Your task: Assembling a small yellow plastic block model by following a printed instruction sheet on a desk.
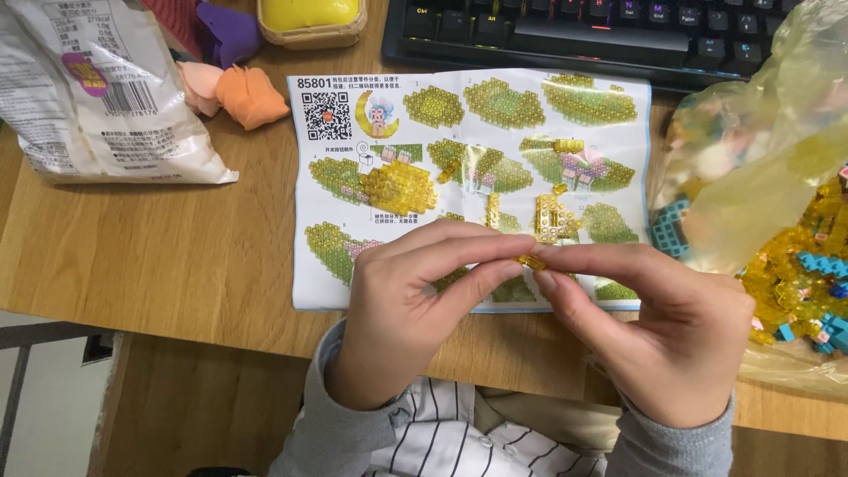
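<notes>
Small yellow brick point(533, 261): we pinch it between left hand point(415, 305) and right hand point(658, 331) grips, instruction sheet point(468, 159) at twelve o'clock.

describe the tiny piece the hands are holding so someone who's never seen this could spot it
Start at the instruction sheet lying flat on the wooden desk. Just above its lower edge, the left hand and right hand meet fingertip to fingertip. Pinched between them is the small clear yellow brick, the only yellow piece off the paper and in the fingers.
</notes>
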